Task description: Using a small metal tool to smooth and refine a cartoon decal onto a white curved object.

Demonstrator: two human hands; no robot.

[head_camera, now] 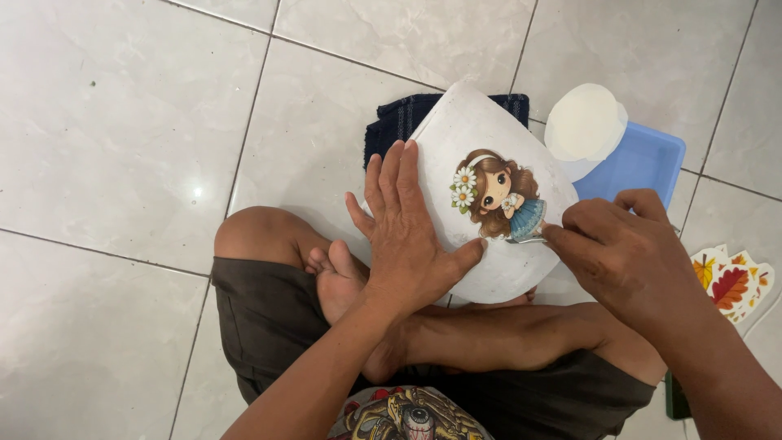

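A white rounded pot-like object (464, 130) rests tilted against my crossed legs, over a dark blue cloth (399, 118). A cartoon sticker of a girl with brown hair, daisies and a blue dress (494, 194) sits on its surface. My left hand (403, 232) lies flat on the white surface, fingers spread, left of the sticker. My right hand (623, 248) pinches a small metal tool (528, 239) whose tip touches the sticker's lower right edge.
A light blue plastic tray (639, 163) stands on the tiled floor at the right, with a white round paper piece (582, 122) on its corner. Autumn-leaf stickers (733, 281) lie at the far right. A dark green object (676, 398) shows beside my right forearm.
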